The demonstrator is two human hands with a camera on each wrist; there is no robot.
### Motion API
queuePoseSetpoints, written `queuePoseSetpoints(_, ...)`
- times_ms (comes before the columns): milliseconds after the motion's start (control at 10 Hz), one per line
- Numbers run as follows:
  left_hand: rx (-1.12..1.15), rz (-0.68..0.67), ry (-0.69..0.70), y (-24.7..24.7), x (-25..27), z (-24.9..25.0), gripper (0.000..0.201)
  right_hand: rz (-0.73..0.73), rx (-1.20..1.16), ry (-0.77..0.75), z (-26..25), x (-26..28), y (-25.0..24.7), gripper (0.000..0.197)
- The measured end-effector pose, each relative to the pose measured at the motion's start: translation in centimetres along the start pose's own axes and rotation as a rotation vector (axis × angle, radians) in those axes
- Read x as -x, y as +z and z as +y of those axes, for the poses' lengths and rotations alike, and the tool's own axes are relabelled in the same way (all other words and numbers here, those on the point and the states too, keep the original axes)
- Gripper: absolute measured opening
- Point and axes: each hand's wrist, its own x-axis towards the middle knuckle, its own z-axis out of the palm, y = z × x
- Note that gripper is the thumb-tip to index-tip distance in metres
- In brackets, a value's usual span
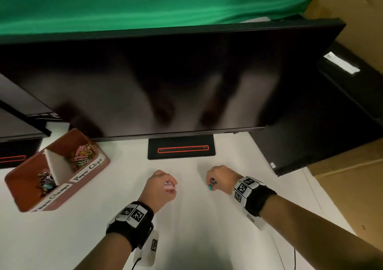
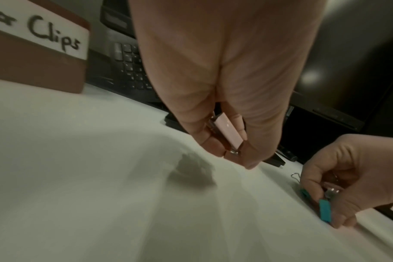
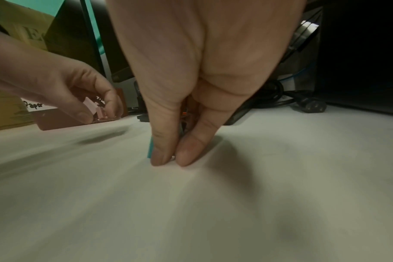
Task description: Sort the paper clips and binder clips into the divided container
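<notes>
**Binder clips in both hands, container waiting at the far left**

Binder clips are what you hold now. Your left hand (image 1: 160, 189) pinches a pink binder clip (image 2: 228, 132) between thumb and fingertips, a little clear of the table (image 1: 83, 228). Your right hand (image 1: 219, 178) is curled round a teal binder clip (image 2: 325, 212), fingertips down on the table surface. In the left wrist view a second bit of teal and a wire loop show just beside those fingers; whether that is a separate clip I cannot tell.

The divided container (image 1: 87, 178) sits to the left and farther from you, well apart from both hands. Its right compartment, labelled "Paper Clips", holds a tangle of coloured paper clips (image 1: 83, 154). Its near-left compartment holds a small heap of binder clips (image 1: 46, 181), and that is where your two belong.

Expect these to be light, stiff and springy. The painted bodies are probably smooth and a touch slippery, and the wire handles likely swing loose, so take each one across the flat sides of the body, as your left hand does, not by a handle. Nothing here looks fragile; dropping them in from just above the compartment should do no harm. The risk, as I judge it, is a clip squirting out of a fingertip pinch on the way across, or landing past the divider among the paper clips.
</notes>
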Motion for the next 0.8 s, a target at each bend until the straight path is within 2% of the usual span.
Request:
queuePoseSetpoints(200, 0.065, 0.055, 0.006, -5.1, 3.3, -2.6, 0.018, -0.025, -0.014, -0.061, -5.6, -1.5, 0.9, 0.016)
queuePoseSetpoints(300, 0.085, 0.132, 0.009, -9.3, 5.1, -5.0, 0.022, -0.019, -0.023, -0.188, -11.2, -3.1, 1.0, 0.015)
queuePoseSetpoints(400, 0.155, 0.225, -0.052, -14.6, 6.6, -7.5, 0.022, 0.007, -0.018, -0.322, -18.4, -5.6, 0.6, 0.014)
queuePoseSetpoints(500, 0.062, 0.347, -0.122, -20.1, 7.6, -10.8, 0.019, 0.032, -0.035, -0.463, -26.0, -8.5, 0.1, 0.012)
queuePoseSetpoints(600, 0.139, 0.401, -0.211, -24.7, 8.3, -13.3, 0.015, 0.040, -0.046, -0.538, -33.2, -11.2, 0.0, 0.012)
queuePoseSetpoints(700, 0.546, 0.247, -0.306, -27.4, 8.2, -13.6, 0.020, 0.103, -0.051, -0.548, -38.5, -13.5, 0.5, 0.014)
queuePoseSetpoints(800, 0.625, 0.071, -0.423, -29.2, 8.0, -14.2, 0.054, 0.104, -0.113, -0.448, -40.8, -14.9, 1.3, 0.030)
